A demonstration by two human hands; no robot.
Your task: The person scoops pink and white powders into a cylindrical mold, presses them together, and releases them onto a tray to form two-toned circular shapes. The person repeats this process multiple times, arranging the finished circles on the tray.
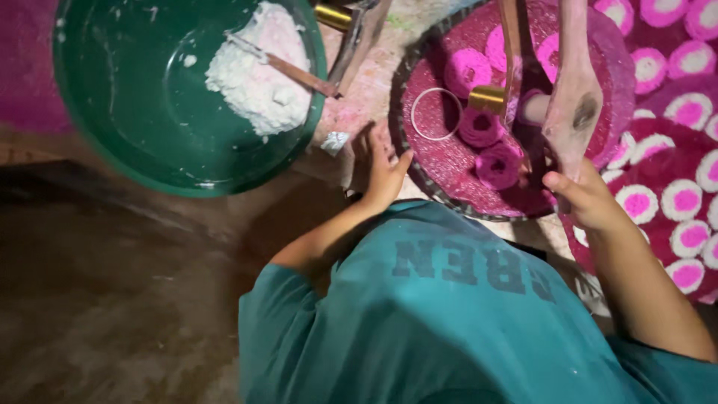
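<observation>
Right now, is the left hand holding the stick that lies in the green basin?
No. The left hand rests open beside the round tray, while the stick lies untouched in the green basin.

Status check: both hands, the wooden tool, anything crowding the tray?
Right hand clamped on wooden tool. Left hand open, resting beside round tray. Pink rolls and a white ring on tray; green basin left.

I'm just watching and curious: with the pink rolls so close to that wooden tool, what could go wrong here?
The long wooden paddle-shaped tool, gripped by the right hand, could perhaps squash the soft pink rolls beneath it. The left hand rests by the round tray's rim and might tip it.
</observation>
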